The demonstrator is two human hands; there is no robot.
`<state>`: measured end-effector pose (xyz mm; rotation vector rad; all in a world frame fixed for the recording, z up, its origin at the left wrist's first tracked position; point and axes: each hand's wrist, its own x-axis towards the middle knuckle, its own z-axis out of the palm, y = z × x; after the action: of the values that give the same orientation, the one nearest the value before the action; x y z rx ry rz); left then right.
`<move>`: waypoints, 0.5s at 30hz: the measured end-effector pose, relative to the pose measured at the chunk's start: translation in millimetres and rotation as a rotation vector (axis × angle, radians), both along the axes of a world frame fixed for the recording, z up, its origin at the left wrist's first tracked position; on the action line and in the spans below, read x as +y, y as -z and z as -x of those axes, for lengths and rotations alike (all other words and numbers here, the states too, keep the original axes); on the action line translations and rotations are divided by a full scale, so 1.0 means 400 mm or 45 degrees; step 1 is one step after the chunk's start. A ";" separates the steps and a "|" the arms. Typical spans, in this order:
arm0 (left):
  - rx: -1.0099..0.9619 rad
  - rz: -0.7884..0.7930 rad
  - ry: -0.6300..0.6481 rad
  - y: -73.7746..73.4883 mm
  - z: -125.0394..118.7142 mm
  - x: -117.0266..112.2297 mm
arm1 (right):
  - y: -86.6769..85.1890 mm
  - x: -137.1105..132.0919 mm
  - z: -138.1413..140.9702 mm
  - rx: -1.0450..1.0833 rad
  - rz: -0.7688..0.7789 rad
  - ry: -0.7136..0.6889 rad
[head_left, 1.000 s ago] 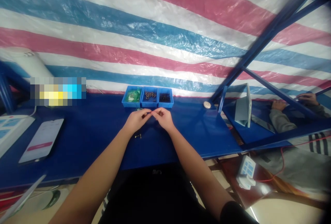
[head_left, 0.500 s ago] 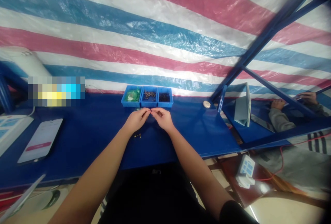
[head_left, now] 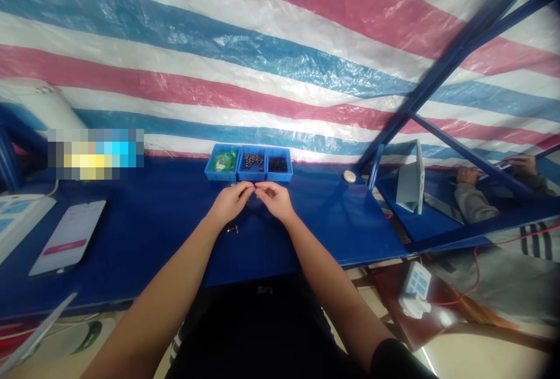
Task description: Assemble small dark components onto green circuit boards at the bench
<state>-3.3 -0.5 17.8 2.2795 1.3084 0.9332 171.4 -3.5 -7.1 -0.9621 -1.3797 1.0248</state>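
My left hand (head_left: pixel 231 202) and my right hand (head_left: pixel 275 200) meet fingertip to fingertip over the blue table (head_left: pixel 166 221), just in front of three small blue bins (head_left: pixel 249 164). Both hands are pinched shut on something tiny that I cannot make out. The left bin holds green bagged parts, the middle one brownish metal parts, the right one dark small parts. A small brass-coloured part (head_left: pixel 233 229) lies on the table under my left wrist.
A phone (head_left: pixel 69 237) with a lit screen lies at the left, beside a white device (head_left: pixel 17 216). A white round object (head_left: pixel 349 176) sits right of the bins. Another person's hands (head_left: pixel 470 176) work at the neighbouring bench behind blue frame bars (head_left: pixel 437 76).
My hands have stayed almost still, the pinched fingertips shifting only slightly. The other person's hands at the far right moved a little.
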 end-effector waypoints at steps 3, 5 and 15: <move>0.016 0.007 0.002 -0.002 0.000 -0.002 | -0.001 -0.003 0.000 -0.008 -0.010 -0.012; 0.018 0.007 -0.019 0.001 0.000 -0.002 | -0.004 -0.003 -0.001 -0.007 -0.009 -0.002; -0.037 -0.018 -0.047 0.013 0.000 0.002 | -0.007 0.002 -0.008 0.013 0.050 0.000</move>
<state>-3.5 0.2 12.6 2.2510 1.3395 0.9878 174.4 -2.9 -4.5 -0.9850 -1.3555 1.0586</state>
